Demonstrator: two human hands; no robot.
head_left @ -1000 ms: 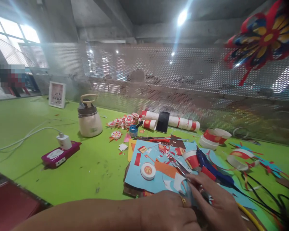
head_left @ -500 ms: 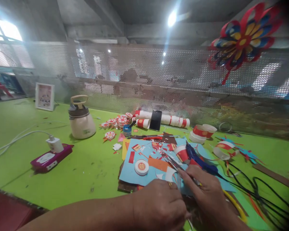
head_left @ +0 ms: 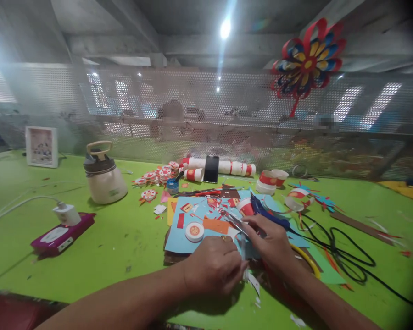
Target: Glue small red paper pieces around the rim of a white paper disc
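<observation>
My left hand (head_left: 216,266) is closed in a fist at the front edge of a blue paper sheet (head_left: 179,240). Its fingertips are mostly hidden; a narrow translucent strip (head_left: 243,247) rises just beside them, and I cannot tell what they grip. My right hand (head_left: 273,240) holds a slim silver metal tool (head_left: 237,222), its narrow end pointing up-left over the sheet. A white round disc with a red-and-gold print (head_left: 194,232) lies on the blue sheet, near an orange paper piece (head_left: 216,225) and red scraps. Behind my right hand lies a blue glue gun (head_left: 266,211).
A phone (head_left: 211,169) leans on a paper-cup tube (head_left: 237,167). Left are a lidded jug (head_left: 105,181), a purple power strip (head_left: 64,236) and a picture frame (head_left: 42,146). Decorated discs (head_left: 160,174) lie behind a blue jar (head_left: 172,186). Black cable (head_left: 333,247) coils on the right.
The view has shifted, so the table things sit further left. Both hands appear higher in the picture, and white scraps below them now show. The right hand keeps the metal tool.
</observation>
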